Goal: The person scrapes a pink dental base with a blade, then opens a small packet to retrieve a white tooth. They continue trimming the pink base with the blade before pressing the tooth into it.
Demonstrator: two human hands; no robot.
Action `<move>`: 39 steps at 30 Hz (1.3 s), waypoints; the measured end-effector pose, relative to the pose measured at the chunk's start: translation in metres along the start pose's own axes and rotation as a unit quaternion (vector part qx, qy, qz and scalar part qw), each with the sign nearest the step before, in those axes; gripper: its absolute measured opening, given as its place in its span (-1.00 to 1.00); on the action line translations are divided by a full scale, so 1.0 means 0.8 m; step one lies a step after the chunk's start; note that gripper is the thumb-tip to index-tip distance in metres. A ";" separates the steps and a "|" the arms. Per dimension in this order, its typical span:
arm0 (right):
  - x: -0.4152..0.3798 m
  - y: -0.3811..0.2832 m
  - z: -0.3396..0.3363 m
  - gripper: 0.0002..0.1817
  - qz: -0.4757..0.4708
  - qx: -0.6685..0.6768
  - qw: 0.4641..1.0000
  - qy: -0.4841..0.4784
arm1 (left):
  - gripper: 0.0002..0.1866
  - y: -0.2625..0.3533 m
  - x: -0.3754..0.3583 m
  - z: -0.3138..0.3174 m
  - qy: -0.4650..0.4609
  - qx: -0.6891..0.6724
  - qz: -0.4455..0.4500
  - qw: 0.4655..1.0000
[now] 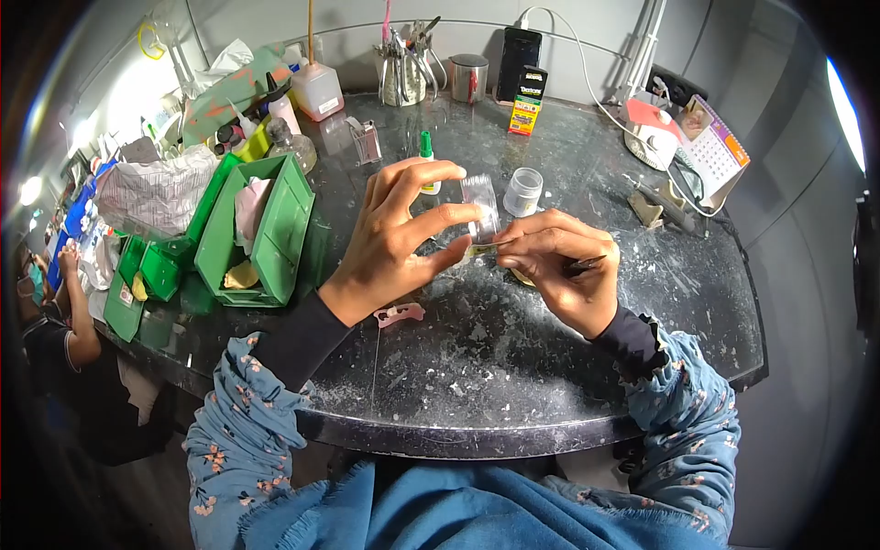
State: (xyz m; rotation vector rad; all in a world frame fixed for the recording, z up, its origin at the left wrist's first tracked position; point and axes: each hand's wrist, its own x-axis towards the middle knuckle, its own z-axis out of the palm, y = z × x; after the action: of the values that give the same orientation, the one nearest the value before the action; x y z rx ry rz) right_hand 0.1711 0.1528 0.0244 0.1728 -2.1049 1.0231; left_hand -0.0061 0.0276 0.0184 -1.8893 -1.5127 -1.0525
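Note:
Over the middle of the dark table, my left hand (399, 220) is curled around a small clear plastic container (481, 203), fingertips on its side. My right hand (559, 266) meets it there, thumb and fingers pinched at one end of a small yellowish strip (482, 248) just below the container. A thin dark tool (587, 264) lies across the right palm. Behind the left fingers stands a green-capped bottle (426, 147), and beyond the right hand a clear jar (523, 191). A flat pink piece (399, 314) rests below my left wrist. Something yellowish is mostly hidden under the right hand.
Green bins (298, 220) stand at left beside crumpled paper (156, 192). Along the back are a tool holder (403, 78), metal mug (468, 78), phone (518, 60) and small box (526, 103). A calendar (715, 151) is at right. Another person's arm (78, 312) shows far left.

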 end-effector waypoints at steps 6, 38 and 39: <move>0.000 0.006 -0.002 -0.92 0.105 0.131 0.983 0.078 | -0.88 -0.011 0.001 0.008 -0.003 -0.114 -0.002 0.993; 0.004 0.010 -0.009 -0.89 0.309 0.284 0.896 0.144 | -0.87 0.015 0.002 -0.003 -0.034 -0.324 -0.260 0.909; 0.003 0.007 -0.007 -0.90 0.278 0.264 0.912 0.147 | -0.86 0.015 0.003 -0.003 -0.032 -0.316 -0.259 0.912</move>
State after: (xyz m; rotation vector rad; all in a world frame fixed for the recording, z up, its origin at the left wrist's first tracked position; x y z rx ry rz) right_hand 0.1702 0.1614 0.0248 -0.3235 -1.5832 1.8245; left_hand 0.0049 0.0236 0.0227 -1.9610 -1.9356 -1.9279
